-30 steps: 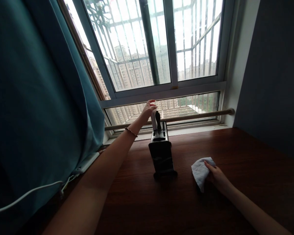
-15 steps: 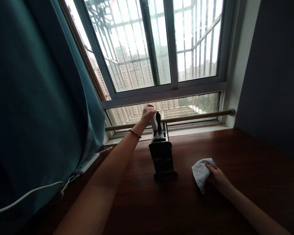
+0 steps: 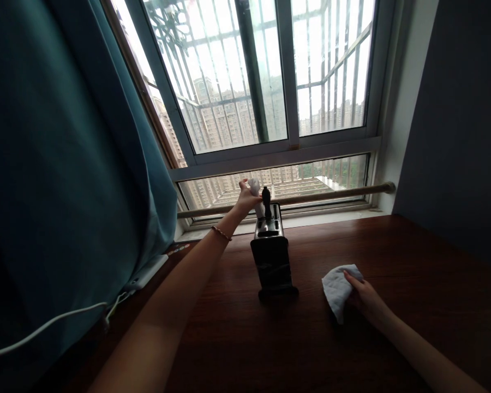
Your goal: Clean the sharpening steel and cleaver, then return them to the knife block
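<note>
head: left hand (image 3: pixel 247 201) outstretched at white handle (image 3: pixel 254 186), grip unclear; right hand (image 3: pixel 365 297) pinching cloth (image 3: pixel 336 286).

The white cloth (image 3: pixel 336 289) looks textured and matt, the black holder (image 3: pixel 272 267) smooth and glossy on top, the tabletop (image 3: pixel 343 240) polished wood, the curtain (image 3: pixel 73 164) matt fabric.

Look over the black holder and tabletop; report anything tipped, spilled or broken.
Nothing stands out. The black holder stands upright on the wooden tabletop, the black handle rises from its top, and the right hand holds the white cloth. No spill or break shows, though dim light could hide small marks.
</note>
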Motion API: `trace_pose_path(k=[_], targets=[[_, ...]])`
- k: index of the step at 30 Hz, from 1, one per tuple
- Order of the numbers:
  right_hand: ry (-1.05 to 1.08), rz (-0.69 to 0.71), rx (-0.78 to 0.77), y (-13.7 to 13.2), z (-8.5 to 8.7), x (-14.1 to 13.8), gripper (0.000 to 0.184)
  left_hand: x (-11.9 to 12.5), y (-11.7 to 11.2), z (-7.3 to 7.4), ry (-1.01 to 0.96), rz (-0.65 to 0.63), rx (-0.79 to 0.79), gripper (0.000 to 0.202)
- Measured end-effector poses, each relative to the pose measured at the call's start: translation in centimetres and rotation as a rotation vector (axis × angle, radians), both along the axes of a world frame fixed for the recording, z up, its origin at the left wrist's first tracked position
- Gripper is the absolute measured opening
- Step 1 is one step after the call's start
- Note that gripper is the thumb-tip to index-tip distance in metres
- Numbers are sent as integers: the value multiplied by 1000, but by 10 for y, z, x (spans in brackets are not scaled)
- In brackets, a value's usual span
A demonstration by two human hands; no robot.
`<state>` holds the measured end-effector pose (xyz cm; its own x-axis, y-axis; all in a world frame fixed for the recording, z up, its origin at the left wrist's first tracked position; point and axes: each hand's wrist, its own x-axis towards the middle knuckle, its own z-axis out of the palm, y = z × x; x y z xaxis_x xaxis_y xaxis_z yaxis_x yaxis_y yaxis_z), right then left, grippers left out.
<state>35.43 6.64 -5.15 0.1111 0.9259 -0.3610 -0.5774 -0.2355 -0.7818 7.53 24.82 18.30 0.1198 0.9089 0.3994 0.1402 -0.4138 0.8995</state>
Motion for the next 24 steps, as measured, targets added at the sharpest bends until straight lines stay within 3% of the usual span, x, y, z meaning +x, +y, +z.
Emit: trace_pose_path(k=[6, 9, 19, 24], targets=[[2, -11, 12, -1, 0, 0, 31, 1, -1, -15, -36, -33, -73, 29], [-5, -10, 11, -1, 1, -1, 31, 4, 0, -18, -66, -44, -56, 15], [-1, 9, 16, 0, 0, 0, 32, 22, 6, -24, -196, 62, 60, 23], [-14, 28, 36, 2, -6, 2, 33, 32, 10, -10, -270, 135, 135, 23]])
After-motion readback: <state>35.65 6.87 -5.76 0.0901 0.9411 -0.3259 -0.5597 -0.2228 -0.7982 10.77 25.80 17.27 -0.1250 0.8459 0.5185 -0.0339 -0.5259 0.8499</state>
